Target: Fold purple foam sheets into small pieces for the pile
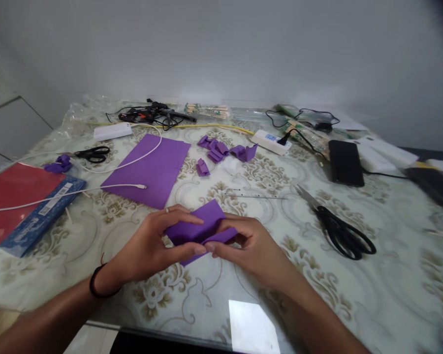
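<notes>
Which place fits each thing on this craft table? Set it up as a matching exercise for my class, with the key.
Things: 1 purple piece; 2 large scissors; 3 black phone; 4 red folder.
Places: A far left; B held between left hand and right hand; C just right of the hands; D back right.
Pairs: 1-B, 2-C, 3-D, 4-A.

I face a table [391, 305] with a pale patterned cloth [40, 275] under glass [251, 324]; a plain grey wall [221, 44] rises just behind it.
</notes>
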Demonstrator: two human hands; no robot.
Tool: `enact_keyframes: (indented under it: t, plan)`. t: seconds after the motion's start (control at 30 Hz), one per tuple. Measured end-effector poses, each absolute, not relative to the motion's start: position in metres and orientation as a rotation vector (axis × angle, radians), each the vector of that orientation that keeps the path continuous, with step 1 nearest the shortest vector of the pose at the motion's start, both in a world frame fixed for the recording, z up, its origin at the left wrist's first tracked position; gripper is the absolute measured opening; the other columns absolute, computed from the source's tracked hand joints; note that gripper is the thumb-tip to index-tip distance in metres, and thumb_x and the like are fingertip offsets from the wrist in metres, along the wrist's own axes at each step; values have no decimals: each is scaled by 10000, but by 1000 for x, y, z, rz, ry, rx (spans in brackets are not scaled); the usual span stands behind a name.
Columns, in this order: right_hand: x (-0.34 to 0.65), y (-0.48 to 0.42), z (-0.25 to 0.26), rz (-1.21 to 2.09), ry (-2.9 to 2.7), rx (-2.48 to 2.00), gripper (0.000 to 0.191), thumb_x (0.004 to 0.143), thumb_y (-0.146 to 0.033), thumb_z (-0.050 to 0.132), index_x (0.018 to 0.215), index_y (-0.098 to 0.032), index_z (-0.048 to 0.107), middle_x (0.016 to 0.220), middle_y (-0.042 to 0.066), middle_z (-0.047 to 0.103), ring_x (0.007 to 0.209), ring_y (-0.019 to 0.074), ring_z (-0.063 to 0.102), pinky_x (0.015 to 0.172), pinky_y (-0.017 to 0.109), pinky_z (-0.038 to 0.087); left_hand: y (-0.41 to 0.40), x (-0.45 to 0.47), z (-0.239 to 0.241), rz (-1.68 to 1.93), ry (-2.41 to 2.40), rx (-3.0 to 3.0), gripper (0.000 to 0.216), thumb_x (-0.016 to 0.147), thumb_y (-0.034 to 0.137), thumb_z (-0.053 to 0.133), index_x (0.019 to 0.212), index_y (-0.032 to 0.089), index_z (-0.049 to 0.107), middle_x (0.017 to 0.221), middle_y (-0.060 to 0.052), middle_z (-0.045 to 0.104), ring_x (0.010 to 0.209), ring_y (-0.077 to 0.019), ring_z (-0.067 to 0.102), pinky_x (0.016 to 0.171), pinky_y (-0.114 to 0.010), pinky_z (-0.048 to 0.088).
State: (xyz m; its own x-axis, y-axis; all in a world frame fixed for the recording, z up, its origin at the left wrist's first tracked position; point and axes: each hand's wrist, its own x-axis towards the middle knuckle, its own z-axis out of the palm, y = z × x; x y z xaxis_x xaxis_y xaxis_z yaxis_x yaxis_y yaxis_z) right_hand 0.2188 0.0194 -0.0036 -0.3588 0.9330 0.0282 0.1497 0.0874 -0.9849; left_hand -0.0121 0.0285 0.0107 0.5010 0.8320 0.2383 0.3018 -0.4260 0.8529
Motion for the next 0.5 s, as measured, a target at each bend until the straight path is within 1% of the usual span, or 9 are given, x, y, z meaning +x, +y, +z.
enact_keyframes:
  t: [0.07,0.17,0.2,0.3,0.33,0.37,0.4,0.47,0.5]
  plan:
    - [214,16,-5,1357,-1581,-1157,172,845,-303,841,745,-206,739,745,1,705,672,154,634,587,257,490,28,-11,8,856,972,1971,320,862,244,860,1153,243,725,1059,-2,744,944,-167,696,858,-275,518]
    - [207,10,-7,1362,-1422,-1193,149,839,-300,828,904,-235,711,777,-24,683,648,146,639,587,260,528,26,-10,1,835,1045,1915,221,893,205,804,1066,243,672,975,17,698,852,-148,651,769,-263,493]
    - [204,9,-8,1345,-1353,-1190,226,831,-295,834,1003,-258,693,813,-33,677,659,144,645,596,260,543,25,-10,-2,827,1069,1868,204,899,206,788,1039,241,643,923,27,665,786,-136,615,712,-252,476]
    - [197,4,-11,1296,-1208,-1176,574,815,-278,848,1310,-339,565,912,-46,664,759,156,676,656,266,578,22,-7,-8,868,1085,1666,251,896,215,774,994,243,544,820,54,559,660,-108,508,589,-220,418]
    - [195,4,-11,1308,-1193,-1182,605,819,-284,845,1343,-340,548,923,-42,671,790,162,687,677,271,585,22,-6,-9,898,1064,1595,278,892,210,774,988,245,515,821,56,551,661,-106,512,582,-211,421]
    - [193,3,-12,1342,-1194,-1190,561,831,-301,835,1326,-321,573,923,-33,689,806,169,697,693,279,591,22,-5,-10,929,1036,1528,300,888,201,772,984,247,491,838,52,562,681,-106,542,593,-206,439]
    - [193,3,-12,1387,-1206,-1194,466,846,-323,820,1268,-288,627,924,-16,715,815,178,708,706,290,598,22,-4,-9,954,1009,1468,320,884,191,773,986,248,475,869,45,583,717,-111,584,616,-206,468]
    - [192,4,-12,1467,-1240,-1194,267,874,-361,785,1096,-224,725,928,24,767,826,197,733,738,317,614,22,-2,-8,976,975,1380,353,876,177,774,1040,253,470,925,32,622,769,-124,651,648,-212,511]
    - [192,4,-13,1488,-1255,-1195,219,881,-373,774,1020,-204,749,920,37,784,822,205,742,747,328,620,23,-2,-8,962,975,1362,367,872,180,776,1084,252,486,935,26,641,783,-134,671,658,-219,525]
